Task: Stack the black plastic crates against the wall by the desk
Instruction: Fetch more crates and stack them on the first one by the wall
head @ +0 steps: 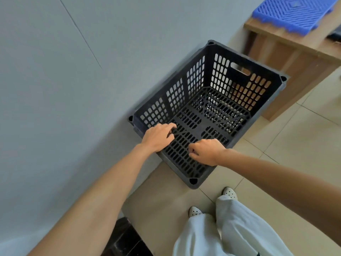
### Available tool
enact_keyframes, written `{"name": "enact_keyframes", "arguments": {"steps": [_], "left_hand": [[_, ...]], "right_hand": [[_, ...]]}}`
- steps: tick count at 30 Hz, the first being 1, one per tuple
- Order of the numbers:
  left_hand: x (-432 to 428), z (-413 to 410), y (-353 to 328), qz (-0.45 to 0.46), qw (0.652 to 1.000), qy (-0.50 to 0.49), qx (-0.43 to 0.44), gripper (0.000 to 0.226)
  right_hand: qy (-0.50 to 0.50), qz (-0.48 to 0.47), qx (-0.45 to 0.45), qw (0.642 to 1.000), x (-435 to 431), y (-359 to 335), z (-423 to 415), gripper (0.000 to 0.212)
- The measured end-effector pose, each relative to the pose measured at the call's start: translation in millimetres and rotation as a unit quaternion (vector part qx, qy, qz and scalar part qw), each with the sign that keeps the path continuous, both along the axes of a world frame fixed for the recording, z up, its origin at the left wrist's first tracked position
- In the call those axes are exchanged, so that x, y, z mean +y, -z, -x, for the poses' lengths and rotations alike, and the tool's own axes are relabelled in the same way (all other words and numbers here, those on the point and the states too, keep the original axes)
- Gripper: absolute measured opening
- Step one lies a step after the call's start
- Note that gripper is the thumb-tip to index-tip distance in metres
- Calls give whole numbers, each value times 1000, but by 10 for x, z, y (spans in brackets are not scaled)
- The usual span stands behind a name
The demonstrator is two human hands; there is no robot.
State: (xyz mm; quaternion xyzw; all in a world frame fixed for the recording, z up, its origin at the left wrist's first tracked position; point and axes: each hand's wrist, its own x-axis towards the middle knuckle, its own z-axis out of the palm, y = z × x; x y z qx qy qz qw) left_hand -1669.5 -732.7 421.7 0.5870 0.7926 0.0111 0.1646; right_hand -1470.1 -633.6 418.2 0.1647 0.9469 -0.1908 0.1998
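- Wall [55,89]: the black crate [184,89] stands on the floor with 1 long side close along it; a shove could scrape that side or skew it away.
- Dark object [127,237] low by the feet: a backward step might catch it.
- Left hand [158,137]: fingers bent over the near rim; I cannot tell if they clamp it. They could get pinched under the next crate.
- Right hand [206,152]: curled loosely above the same end; grip also unclear. A 1-sided pull would twist the crate.
- Desk [295,52]: just beside the far corner, easily knocked.
- Blue tray [295,12] overhangs the desk edge; a jolt might tip it.
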Motion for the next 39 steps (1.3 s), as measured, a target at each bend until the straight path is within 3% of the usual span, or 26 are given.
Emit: {"name": "enact_keyframes", "arguments": {"steps": [4,10,13,17,22,29,39], "left_hand": [[284,197,-109,-63,997,5,36,38],[1000,632,-272,-141,990,-20,4,46],[1287,740,-260,-163,986,-15,2,50],[1634,798,-189,-182,982,-50,-18,54],[1753,786,-64,-122,981,-119,-91,57],[1794,758,82,-98,986,-104,88,58],[1822,835,47,-7,995,-78,54,82]], "right_hand": [[48,7,67,997,491,-129,345,26],[131,42,206,969,1457,-318,1047,37],[104,17,254,961,1868,-414,1401,46],[-8,-8,245,970,2287,-394,1704,50],[-90,-27,206,974,2565,-258,1790,42],[-163,-143,174,961,2529,-24,1699,67],[-154,-188,133,961,2437,-73,1717,76]]}}
